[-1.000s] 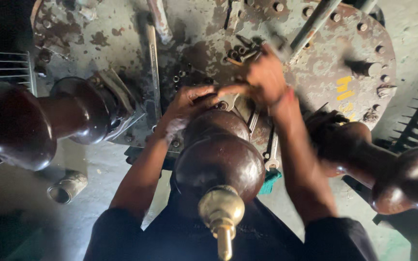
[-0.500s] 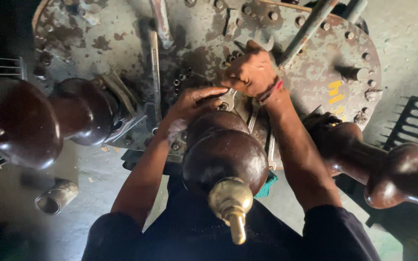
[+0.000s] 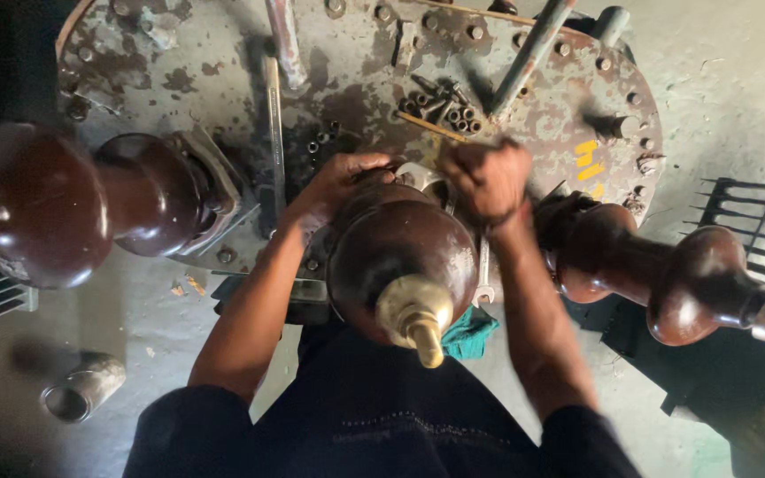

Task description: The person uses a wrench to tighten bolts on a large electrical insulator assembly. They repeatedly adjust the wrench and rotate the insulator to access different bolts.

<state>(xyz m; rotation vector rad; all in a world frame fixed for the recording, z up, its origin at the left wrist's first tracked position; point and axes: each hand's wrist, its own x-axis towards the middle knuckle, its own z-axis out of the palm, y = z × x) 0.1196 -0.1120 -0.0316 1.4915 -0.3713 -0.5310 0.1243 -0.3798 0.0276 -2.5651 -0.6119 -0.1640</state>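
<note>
Head view, left hand [image 3: 340,181] touching brown insulator [image 3: 400,252], right hand [image 3: 486,177] just behind

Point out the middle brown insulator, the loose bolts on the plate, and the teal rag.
middle brown insulator [image 3: 400,243], head view, on its rounded brown body.
loose bolts [image 3: 443,104], head view, centre of the pile on the plate.
teal rag [image 3: 469,332], head view, on its visible fold beside the insulator.

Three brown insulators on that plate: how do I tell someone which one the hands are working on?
Start at the round rusty plate and find its near edge. Of the three brown insulators, take the middle insulator, with the left hand on its base and the right hand fisted just behind it. Unlike the left insulator and right insulator, which splay sideways, its brass tip points at the camera.
</note>
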